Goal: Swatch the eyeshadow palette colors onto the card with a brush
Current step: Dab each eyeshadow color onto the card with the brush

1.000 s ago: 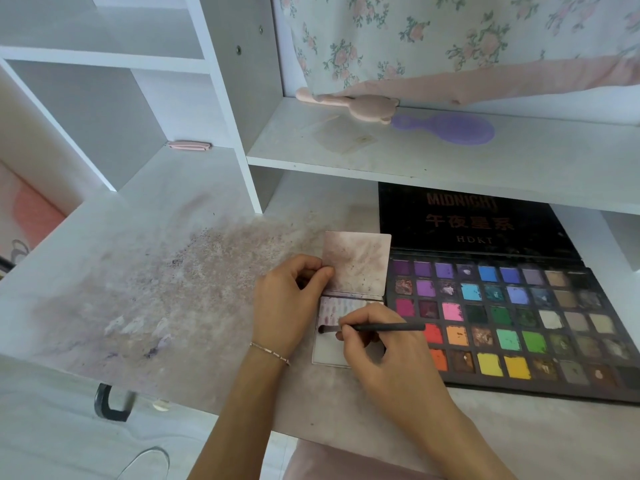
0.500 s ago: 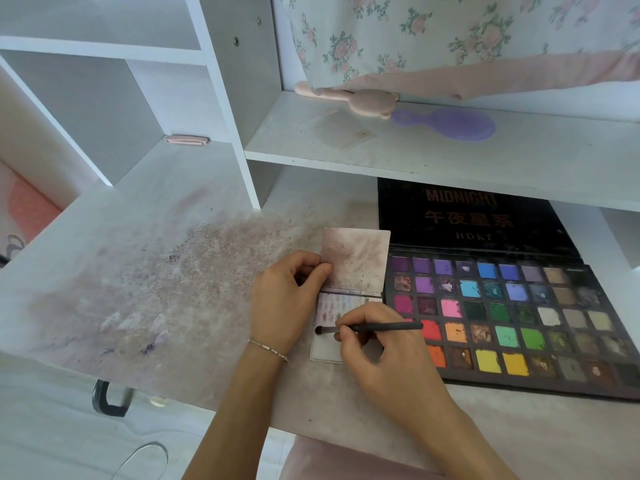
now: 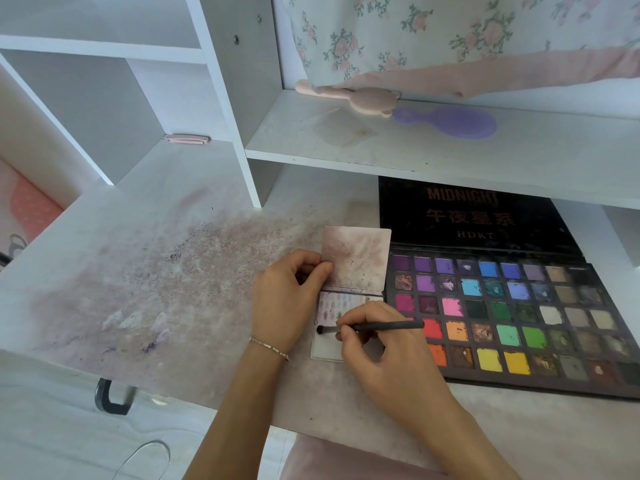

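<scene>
From the card [image 3: 329, 348], your way is open toward 9 o'clock over the stained desk [image 3: 145, 289], while the palette [image 3: 519, 320] blocks 3 o'clock and the shelf [image 3: 415, 150] overhangs 12.

Two bare forearms, no sleeves in view. Left hand [image 3: 289, 299]: thin silver-toned bracelet [image 3: 268, 348] at the wrist, fine chain, possibly with small bar links. Right hand [image 3: 381, 351]: no rings or bands visible. Nails short, seemingly unpainted.

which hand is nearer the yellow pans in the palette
Right. The right hand holds the brush beside the yellow pans, just to their left; the left hand is farther left, past the card.
</scene>
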A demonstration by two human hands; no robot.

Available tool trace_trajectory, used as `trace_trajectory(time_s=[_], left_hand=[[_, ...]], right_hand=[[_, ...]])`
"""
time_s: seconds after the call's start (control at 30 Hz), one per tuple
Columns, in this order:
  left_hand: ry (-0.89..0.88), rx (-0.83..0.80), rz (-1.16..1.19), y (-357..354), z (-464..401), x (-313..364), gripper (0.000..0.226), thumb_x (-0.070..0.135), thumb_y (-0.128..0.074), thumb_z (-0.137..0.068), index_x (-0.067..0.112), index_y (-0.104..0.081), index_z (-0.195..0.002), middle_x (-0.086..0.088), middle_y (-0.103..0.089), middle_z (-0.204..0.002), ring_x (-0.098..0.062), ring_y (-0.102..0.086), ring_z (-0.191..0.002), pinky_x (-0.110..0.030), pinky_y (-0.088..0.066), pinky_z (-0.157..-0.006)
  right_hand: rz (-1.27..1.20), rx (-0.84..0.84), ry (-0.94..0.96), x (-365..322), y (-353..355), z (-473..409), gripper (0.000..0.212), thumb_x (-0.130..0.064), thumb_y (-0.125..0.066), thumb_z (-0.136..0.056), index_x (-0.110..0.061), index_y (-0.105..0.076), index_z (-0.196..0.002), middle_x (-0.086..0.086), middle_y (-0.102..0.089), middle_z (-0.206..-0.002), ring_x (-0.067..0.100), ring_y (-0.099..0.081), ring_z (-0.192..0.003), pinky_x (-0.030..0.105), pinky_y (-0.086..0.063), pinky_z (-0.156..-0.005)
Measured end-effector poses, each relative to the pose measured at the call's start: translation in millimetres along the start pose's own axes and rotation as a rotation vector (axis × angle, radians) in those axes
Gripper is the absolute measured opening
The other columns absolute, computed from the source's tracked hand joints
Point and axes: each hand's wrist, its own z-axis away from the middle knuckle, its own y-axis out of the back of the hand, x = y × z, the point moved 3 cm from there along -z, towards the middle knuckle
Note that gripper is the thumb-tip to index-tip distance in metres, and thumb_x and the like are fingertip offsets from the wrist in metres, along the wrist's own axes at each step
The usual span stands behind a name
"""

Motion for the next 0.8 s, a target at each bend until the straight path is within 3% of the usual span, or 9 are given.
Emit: trace_trajectory(time_s=[0.8], left_hand=[[-0.001,-0.007,0.003,0.0,0.1,0.8,0.022,0.022,-0.067,-0.078,0.038,-0.059,-0.067,0.016,-0.061,-0.064,0.003,-0.058,-0.065,-0.005,-0.042,-0.059]], right_hand=[[0.003,0.001,-0.001,-0.6,0.8,-1.3,0.009,-0.027,-0.049,-0.079,-0.027,-0.058,-0.08,-0.014,-0.056,-0.077,0.007,-0.054,-0.077,0.032,-0.049,-0.07]])
